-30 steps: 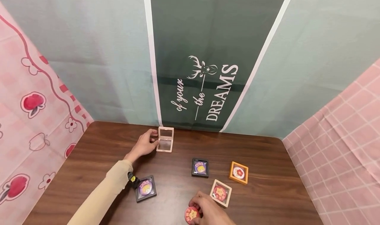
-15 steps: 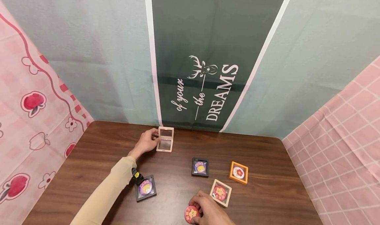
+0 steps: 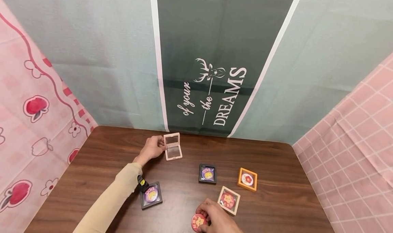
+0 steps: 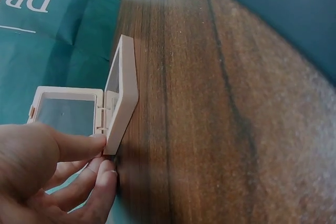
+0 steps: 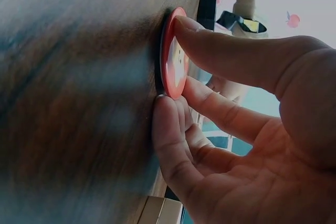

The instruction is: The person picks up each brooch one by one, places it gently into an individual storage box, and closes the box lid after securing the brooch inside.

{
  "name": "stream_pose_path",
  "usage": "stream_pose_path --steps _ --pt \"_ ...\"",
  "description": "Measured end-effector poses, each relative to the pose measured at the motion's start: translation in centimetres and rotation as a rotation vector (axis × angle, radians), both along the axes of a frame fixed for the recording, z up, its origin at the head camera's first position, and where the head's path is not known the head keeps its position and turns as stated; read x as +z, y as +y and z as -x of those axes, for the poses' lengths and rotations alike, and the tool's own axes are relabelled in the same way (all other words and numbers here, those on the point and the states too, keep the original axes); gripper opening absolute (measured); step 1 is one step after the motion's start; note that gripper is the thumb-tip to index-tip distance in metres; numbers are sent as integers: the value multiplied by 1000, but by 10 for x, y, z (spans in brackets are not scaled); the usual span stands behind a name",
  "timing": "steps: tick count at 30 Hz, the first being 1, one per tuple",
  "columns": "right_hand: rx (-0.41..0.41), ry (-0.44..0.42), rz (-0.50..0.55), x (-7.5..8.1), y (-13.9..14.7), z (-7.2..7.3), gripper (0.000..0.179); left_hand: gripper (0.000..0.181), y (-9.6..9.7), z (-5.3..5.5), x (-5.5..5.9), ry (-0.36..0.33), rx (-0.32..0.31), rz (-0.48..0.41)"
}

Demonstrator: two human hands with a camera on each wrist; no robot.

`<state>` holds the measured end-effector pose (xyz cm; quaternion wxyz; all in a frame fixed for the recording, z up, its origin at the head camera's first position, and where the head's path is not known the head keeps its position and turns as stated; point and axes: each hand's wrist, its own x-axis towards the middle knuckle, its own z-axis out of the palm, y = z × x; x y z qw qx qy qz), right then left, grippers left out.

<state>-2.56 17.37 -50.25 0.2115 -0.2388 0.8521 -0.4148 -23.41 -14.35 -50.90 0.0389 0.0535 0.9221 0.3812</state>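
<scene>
Where the head view looks down, the left hand (image 3: 152,147) pinches the open pink case (image 3: 172,146) at its three o'clock on the desk (image 3: 276,164). The left wrist view shows fingers (image 4: 79,145) gripping the hinge corner. In the right wrist view, the right hand (image 5: 247,129) pinches the red badge (image 5: 173,53) at its ten o'clock.

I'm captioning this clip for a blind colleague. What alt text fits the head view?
A left hand holds an open, empty pink case at the back of a wooden table, while the right hand grips a red badge at the near edge. Four framed badges lie between.
</scene>
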Motion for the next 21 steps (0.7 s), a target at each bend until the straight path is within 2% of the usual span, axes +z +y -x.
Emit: stream_pose_path --steps 1,7,12,16,21 --pt "15 29 -3 -1 1 0 29 9 0 0 0 0 5 6" --pt "16 64 0 -1 1 0 26 9 1 -2 4 -22 33 35" --pt "1 19 43 0 0 0 25 7 2 -6 5 -50 29 28" --pt "-2 6 87 -2 1 2 23 7 3 -10 5 -48 11 28" --pt "-45 -129 120 -1 3 3 15 12 4 -16 5 -42 -18 34"
